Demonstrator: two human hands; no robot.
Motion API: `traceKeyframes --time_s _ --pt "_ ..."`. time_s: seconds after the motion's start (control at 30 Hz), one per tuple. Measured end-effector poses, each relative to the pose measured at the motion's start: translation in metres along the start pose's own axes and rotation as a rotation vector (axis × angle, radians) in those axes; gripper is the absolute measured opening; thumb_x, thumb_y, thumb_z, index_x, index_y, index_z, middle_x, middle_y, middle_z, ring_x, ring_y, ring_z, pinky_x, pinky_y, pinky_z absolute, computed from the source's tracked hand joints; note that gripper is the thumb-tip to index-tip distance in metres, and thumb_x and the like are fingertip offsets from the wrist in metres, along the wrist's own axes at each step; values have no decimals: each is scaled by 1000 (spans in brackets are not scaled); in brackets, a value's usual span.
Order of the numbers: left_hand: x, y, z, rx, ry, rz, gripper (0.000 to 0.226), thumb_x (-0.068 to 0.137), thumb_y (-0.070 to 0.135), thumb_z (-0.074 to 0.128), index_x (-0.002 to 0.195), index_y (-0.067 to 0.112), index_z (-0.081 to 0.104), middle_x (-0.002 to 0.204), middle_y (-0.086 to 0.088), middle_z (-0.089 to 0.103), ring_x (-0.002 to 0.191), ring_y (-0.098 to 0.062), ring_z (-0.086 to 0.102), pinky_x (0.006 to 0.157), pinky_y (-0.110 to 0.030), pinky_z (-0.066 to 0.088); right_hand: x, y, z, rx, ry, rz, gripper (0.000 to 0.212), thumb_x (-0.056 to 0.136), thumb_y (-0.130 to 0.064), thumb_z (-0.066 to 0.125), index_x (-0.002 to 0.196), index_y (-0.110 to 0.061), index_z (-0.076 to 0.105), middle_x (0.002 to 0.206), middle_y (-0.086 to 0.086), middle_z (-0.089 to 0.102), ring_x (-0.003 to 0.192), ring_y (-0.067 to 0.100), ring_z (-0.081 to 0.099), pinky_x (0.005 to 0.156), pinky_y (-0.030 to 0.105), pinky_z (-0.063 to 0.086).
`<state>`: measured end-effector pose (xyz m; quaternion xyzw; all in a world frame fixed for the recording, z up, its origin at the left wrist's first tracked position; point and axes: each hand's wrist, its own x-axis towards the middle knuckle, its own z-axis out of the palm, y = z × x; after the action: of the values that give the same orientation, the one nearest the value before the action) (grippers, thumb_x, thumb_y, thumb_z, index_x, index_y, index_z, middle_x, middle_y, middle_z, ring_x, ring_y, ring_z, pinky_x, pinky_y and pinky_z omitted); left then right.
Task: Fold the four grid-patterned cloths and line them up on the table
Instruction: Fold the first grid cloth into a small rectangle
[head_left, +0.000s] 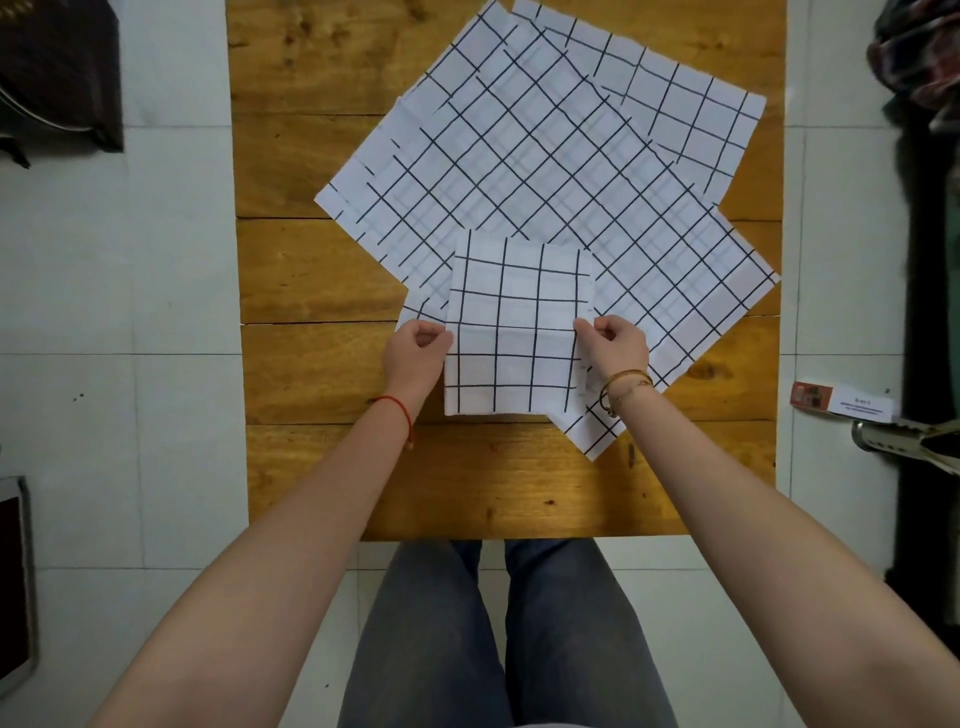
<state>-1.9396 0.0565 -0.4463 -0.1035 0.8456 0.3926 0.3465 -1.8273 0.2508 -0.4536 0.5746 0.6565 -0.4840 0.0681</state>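
Now left hand (415, 345) and right hand (615, 340) each pinch side of folded cloth (514, 332), grip tight, keeping fold neat on worktop (322, 374).

Looks like a room in a home: a plank-topped wooden table (322, 467) stands on a pale tiled floor (130, 312). At the right edge of the frame, a heap of patterned clothing (919, 57) and a shoe (904, 441); a dark bag (57, 78) sits upper left.
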Motion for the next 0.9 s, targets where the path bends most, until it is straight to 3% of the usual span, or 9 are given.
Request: traceKeyframes --time_s 0.2,0.27,0.33,0.43,0.5,0.57,0.67,0.83,0.9 --pt "-4 16 -15 -197 -84 77 21 93 20 60 109 6 63 88 4 63 80 -4 58 71 -17 50 -4 -15 -6 255 -10 17 22 84 -27 64 69 -17 52 64 0 49 59 13 44 69 30 45" --pt "-5 19 -22 -275 -92 77 22 92 21 61 109 6 63 91 -2 66 84 -12 61 80 -31 55 -7 -23 -8 365 15 -7 13 83 -26 67 86 -17 59 70 -1 56 63 11 51 74 30 50" --pt "-7 22 -28 -314 -70 102 20 90 22 65 106 10 65 97 -6 68 91 -17 63 90 -40 55 -13 -29 -12 411 -10 -87 29 82 -26 71 105 -17 55 70 0 56 63 10 51 68 24 50" --pt "-14 28 -36 -300 8 252 12 87 17 69 98 17 67 113 0 64 102 -12 61 95 -38 53 -22 -34 -19 351 -101 -311 43 81 -21 74 117 -20 51 65 -4 38 55 7 35 55 15 41" --pt "-18 32 -42 -260 32 394 9 85 15 71 93 17 66 126 5 58 109 -6 58 94 -34 52 -25 -37 -21 232 -123 -430 42 79 -20 75 116 -23 56 78 -7 47 64 7 42 62 20 44" --pt "-23 36 -47 -247 29 460 9 85 13 71 92 12 65 131 8 57 119 -3 55 96 -31 50 -29 -39 -22 79 -81 -522 29 80 -21 72 107 -25 62 100 -9 61 87 8 55 78 27 49" --pt "-32 43 -51 -268 24 456 10 85 11 71 91 14 64 113 8 68 113 -7 61 97 -33 51 -30 -42 -25 -3 -11 -566 13 82 -24 70 95 -23 67 96 0 59 87 14 53 78 28 48" --pt "-33 48 -53 -265 17 431 14 83 14 75 93 14 65 89 4 66 87 -8 63 81 -22 54 -23 -46 -32 -1 -81 -497 17 82 -23 72 97 -17 67 108 -2 51 97 5 49 80 10 37" --pt "-29 47 -52 -299 -4 378 15 83 14 75 94 13 65 86 3 65 81 -6 60 76 -20 53 -21 -48 -34 7 -141 -488 15 84 -19 69 98 -15 67 103 -7 59 78 -6 50 67 11 36"
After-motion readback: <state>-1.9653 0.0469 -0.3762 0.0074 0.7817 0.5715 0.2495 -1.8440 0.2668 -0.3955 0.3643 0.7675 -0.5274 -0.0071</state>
